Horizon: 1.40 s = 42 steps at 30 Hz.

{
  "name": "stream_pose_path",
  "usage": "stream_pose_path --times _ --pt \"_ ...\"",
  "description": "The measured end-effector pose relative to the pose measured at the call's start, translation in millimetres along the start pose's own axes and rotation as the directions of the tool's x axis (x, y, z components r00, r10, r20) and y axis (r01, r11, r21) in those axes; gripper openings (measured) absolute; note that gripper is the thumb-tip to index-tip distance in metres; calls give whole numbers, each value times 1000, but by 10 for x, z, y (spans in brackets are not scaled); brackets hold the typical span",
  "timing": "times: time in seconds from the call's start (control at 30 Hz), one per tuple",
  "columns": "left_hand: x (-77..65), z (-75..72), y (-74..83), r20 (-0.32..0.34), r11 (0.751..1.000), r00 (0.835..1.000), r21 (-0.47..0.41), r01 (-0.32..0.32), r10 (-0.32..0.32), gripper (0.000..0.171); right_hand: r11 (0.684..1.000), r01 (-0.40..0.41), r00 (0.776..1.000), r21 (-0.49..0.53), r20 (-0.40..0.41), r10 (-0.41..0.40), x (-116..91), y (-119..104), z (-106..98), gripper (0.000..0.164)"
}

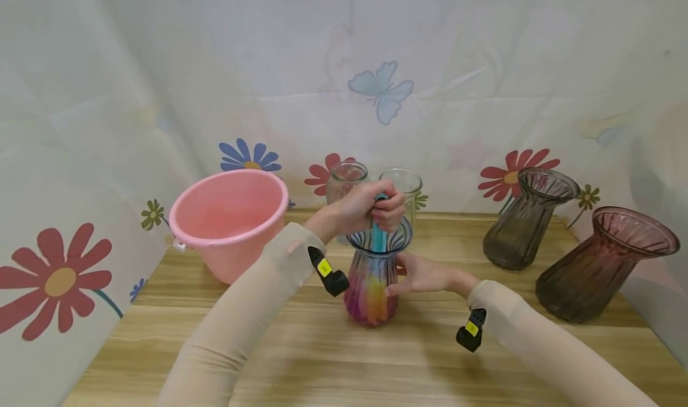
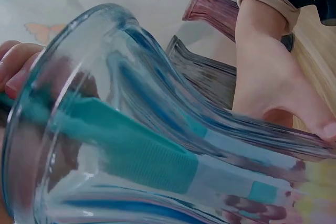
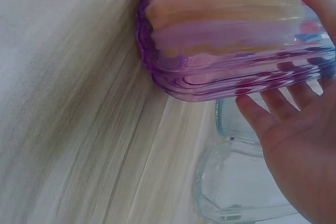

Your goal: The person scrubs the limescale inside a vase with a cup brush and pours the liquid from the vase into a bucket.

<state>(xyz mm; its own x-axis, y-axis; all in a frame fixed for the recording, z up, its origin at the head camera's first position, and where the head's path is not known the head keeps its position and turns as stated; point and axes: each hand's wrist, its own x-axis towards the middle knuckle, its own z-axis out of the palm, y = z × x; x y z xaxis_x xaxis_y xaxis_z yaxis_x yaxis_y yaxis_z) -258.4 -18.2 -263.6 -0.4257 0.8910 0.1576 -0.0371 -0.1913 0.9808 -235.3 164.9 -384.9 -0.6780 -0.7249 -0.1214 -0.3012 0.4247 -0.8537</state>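
My left hand point(image 1: 371, 207) grips a turquoise plastic handle point(image 1: 379, 241) reaching into the fluted blue-purple glass vase point(image 1: 355, 293) my right hand point(image 1: 424, 273) clasps; clear glass jars point(image 1: 338, 189) behind, round pink bucket point(image 1: 228, 257) left.

soft, even light, seemingly from above, leaves the head view moderately bright. below the left hand point(image 1: 371, 208) and the right hand point(image 1: 427, 275), faint shadows blur across the table point(image 1: 322, 365); beyond them, a pale glare streak crosses the backdrop point(image 1: 269, 66). well right of the right hand, two vases point(image 1: 586, 275) lean outward, apparently wide-lens distortion. the left wrist view is duller, the teal handle point(image 2: 139, 148) beside the left hand smeared through glass. left of the right hand, its wrist view shows hazy, greyish wood.
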Motion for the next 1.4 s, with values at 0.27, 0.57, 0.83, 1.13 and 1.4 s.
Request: stream_pose_path --times 0.27,0.57,0.83,1.13,1.4 --pt "-11 29 254 -13 999 998 5 -54 54 41 999 51 999 9 -4 -51 18 -10 20 65" --pt "-25 103 731 -30 985 984 13 -174 175 38 996 48 999 -80 -20 -50 27 -73 17 68" --pt "-62 77 687 -45 982 982 -34 -187 185 35 995 38 999 -94 -26 -40 19 -107 30 67" --pt "-40 1 200 -28 994 994 -28 -105 105 38 991 81 995 -110 -41 -86 25 -93 42 51" --pt "-54 9 3 -29 999 1000 33 -11 11 40 996 79 996 -44 -35 -81 14 -93 56 59"
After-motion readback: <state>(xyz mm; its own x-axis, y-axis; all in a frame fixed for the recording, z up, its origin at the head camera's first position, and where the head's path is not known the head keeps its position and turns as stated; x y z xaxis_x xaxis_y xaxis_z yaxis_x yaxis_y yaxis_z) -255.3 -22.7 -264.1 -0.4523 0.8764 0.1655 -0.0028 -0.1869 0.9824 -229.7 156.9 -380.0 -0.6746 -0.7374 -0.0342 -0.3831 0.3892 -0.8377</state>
